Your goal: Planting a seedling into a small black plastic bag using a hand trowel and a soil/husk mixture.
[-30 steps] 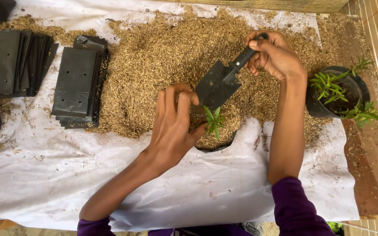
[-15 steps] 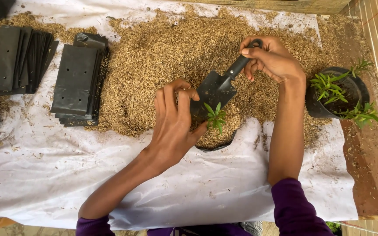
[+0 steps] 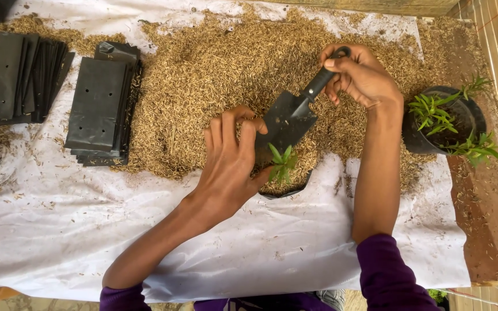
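Two hands work over one white sheet (image 3: 295, 247) that covers the surface, crumpled, thin and dusted with chaff. Beyond both hands spreads the husk heap (image 3: 214, 69), dry, straw-coloured, loose and flaky. Well off to the left hand's side lie two stacks of flat bags (image 3: 99, 109), matt black plastic, punched with small holes. Just beyond the right wrist stands a black pot (image 3: 471, 112) holding several leafy green cuttings.

The right hand (image 3: 358, 75) is closed round the black handle of the trowel (image 3: 286, 121), whose dark, dull, pointed blade slopes down toward the left fingertips. The left hand (image 3: 229, 167) curls, fingers bent, over the rim of a filled bag (image 3: 286, 190), round-mouthed and packed with husk; whether it pinches anything I cannot tell. The seedling (image 3: 282, 163) stands in that bag, just beside the left thumb, below the blade tip: small, soft, narrow bright leaves.

To do this step well, I judge the blade should stay clear of the stem, husk should be eased in gently at the side, and the left fingers should steady the rim so the thin plastic does not fold and the plant stays upright.
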